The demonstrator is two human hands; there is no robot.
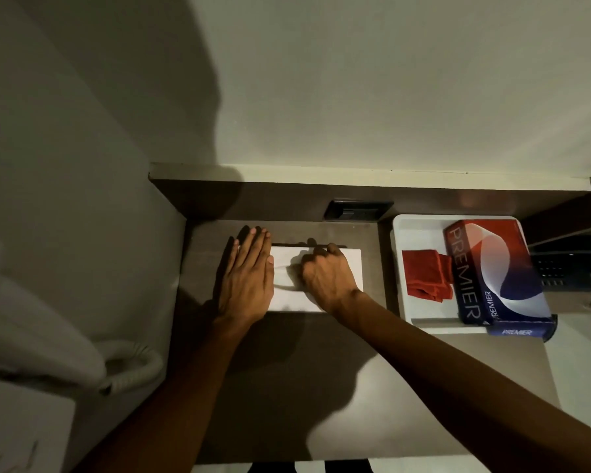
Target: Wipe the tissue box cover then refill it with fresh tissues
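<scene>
Hands first: my left hand (245, 276) lies flat, fingers together, on the white tissue box cover (316, 278) at table centre; my right hand (326, 276) is curled at its slot, pinching what I cannot tell. Red cloth (425, 276) and Premier tissue box (492, 271) sit in the tray (398, 268) at three o'clock, so I judge the refill unfinished.

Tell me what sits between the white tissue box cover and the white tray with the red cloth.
Nothing: the head view shows only bare dark brown tabletop between the white tissue box cover and the white plastic tray.
</scene>
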